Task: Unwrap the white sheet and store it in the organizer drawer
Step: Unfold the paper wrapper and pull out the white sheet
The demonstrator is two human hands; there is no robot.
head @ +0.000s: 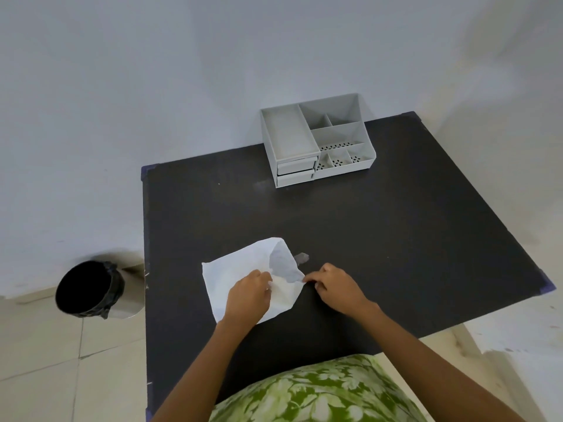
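Head view: the thin white paper sheet [234, 275] lies partly unfolded on the near middle of the dark square table [396, 239], one flap standing up at its far right corner. My left hand [248, 292] rests on the sheet, fingers curled down and pinching a fold near its middle. My right hand [336, 286] pinches the sheet's right edge between thumb and fingertips. Just beyond the raised flap a small grey scrap [301, 257] lies on the tabletop. Well apart, at the table's far edge against the pale wall, stands the white plastic organizer [316, 141] with open compartments and two shut drawers [295, 173] at its front left. Nothing lies between it and the sheet. On the floor left of the table sits a round bin with a black liner [91, 289].
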